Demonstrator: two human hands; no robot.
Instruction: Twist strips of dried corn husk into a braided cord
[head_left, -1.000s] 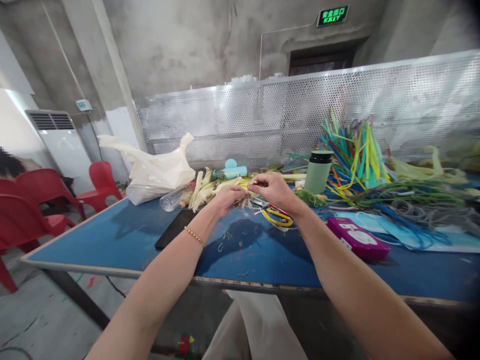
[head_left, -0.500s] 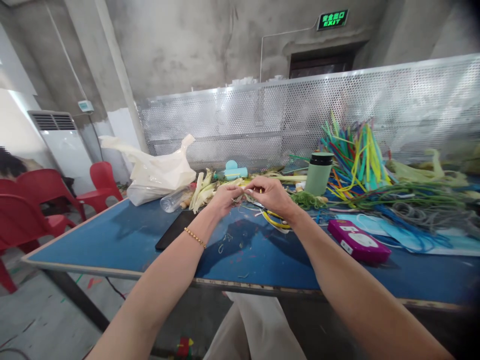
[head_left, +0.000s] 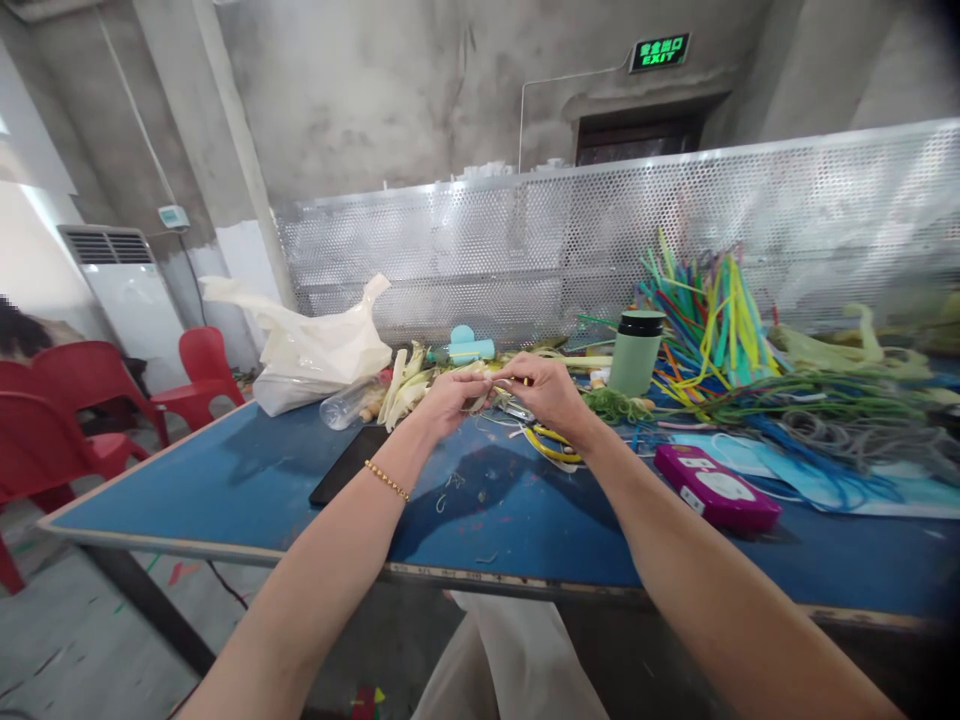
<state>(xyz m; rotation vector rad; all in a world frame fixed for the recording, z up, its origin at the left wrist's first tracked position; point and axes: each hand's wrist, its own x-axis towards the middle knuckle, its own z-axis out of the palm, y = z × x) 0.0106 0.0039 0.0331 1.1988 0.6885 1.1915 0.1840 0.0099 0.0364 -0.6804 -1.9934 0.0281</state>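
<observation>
Over the middle of the blue table (head_left: 262, 470), my left hand (head_left: 454, 398) and my right hand (head_left: 544, 392) meet fingertip to fingertip. Both are closed in a pinch, and what lies between the fingers is too small to make out. Pale strips like dried corn husk (head_left: 407, 385) lie just left of my left hand. Beneath my right hand are looped yellow cords (head_left: 553, 447). A tangle of green strands (head_left: 616, 404) rests to its right.
A white plastic bag (head_left: 322, 345), a clear bottle (head_left: 346, 408) and a black tablet-like slab (head_left: 351, 470) are on the left. To the right stand a green tumbler (head_left: 636, 358), a purple box (head_left: 716, 488), blue face masks (head_left: 817, 480) and a bundle of colourful pipe cleaners (head_left: 720, 320).
My hands stay together in nearly the same spot, with only slight finger movement. The whole view has shifted a little.
</observation>
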